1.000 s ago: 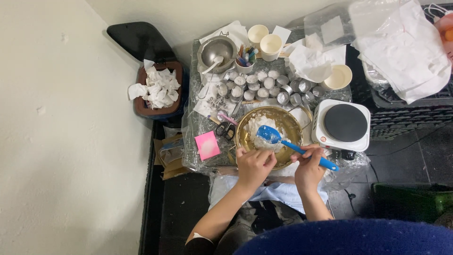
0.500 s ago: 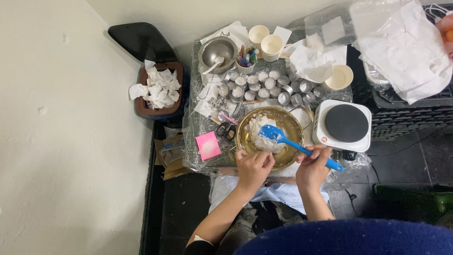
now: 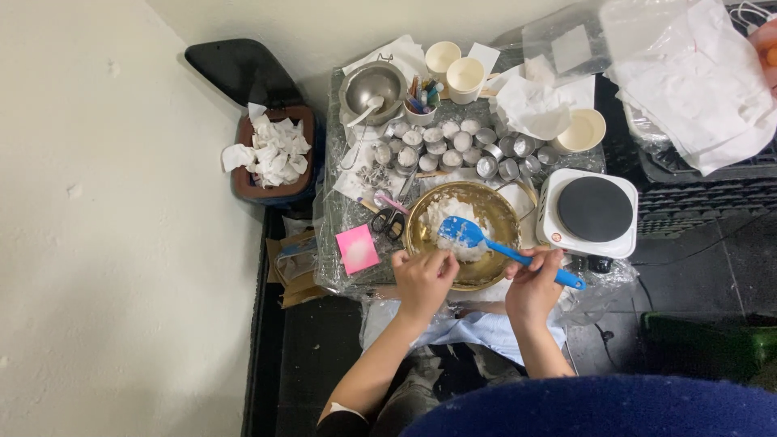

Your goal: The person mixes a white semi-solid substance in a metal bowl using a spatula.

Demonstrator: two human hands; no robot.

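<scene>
A brass-coloured bowl [image 3: 498,212] sits near the front of a small plastic-covered table, with a heap of white flakes [image 3: 447,215] inside. My right hand [image 3: 536,285] grips the handle of a blue spatula [image 3: 472,236], whose blade rests on the white heap. My left hand [image 3: 423,281] is curled over the bowl's near-left rim, fingers closed on the edge.
A white single hotplate [image 3: 591,212] stands right of the bowl. Behind it are several small metal tins [image 3: 461,147], a steel pot [image 3: 372,86], paper cups [image 3: 467,79], a cup of pens [image 3: 419,104], scissors [image 3: 388,220], a pink notepad [image 3: 355,248]. A bin with tissues [image 3: 273,154] stands left.
The spatula blade has shifted slightly left and toward me on the white heap. My left hand has slid a little left along the bowl's rim.
</scene>
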